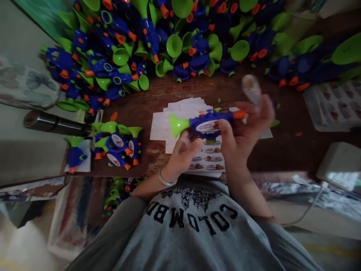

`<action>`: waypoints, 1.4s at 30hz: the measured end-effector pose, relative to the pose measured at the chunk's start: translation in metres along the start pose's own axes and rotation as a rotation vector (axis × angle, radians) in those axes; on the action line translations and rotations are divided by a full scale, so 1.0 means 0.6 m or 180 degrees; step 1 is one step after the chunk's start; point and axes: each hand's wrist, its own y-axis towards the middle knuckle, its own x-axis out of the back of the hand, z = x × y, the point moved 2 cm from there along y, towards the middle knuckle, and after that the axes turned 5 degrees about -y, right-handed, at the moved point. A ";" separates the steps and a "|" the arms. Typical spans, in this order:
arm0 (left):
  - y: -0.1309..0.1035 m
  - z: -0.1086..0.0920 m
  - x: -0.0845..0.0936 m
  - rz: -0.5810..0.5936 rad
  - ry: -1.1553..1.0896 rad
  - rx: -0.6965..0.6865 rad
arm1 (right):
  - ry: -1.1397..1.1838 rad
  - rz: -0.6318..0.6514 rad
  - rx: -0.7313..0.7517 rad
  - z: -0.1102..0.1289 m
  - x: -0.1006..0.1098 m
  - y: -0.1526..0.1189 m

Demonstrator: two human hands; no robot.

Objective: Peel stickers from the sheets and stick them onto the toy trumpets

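Observation:
A blue toy trumpet (210, 126) with a green bell and an orange mouthpiece is held level above the sheets. My left hand (182, 154) grips it from below, near the bell. An oval label sits on its near side, and the thumb of my right hand (245, 131) presses on that label's right end. Raised at the fingers of the same hand is a second oval sticker (251, 89), somewhat blurred. Under both hands lie sticker sheets (208, 162) printed with rows of brown and purple designs, on top of a stack of white paper (159, 126).
A large heap of toy trumpets (121, 56) lines the table's far side. Several labelled trumpets (117, 146) lie at left beside a dark metal flask (56, 123). At right are a clear-wrapped pack of sticker sheets (335, 105) and a pale box-shaped object (341, 165) with a cable.

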 end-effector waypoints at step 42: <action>-0.003 -0.047 0.022 0.0347 0.0404 -0.1414 | 0.0076 0.0682 -0.0826 0.059 -0.007 -0.032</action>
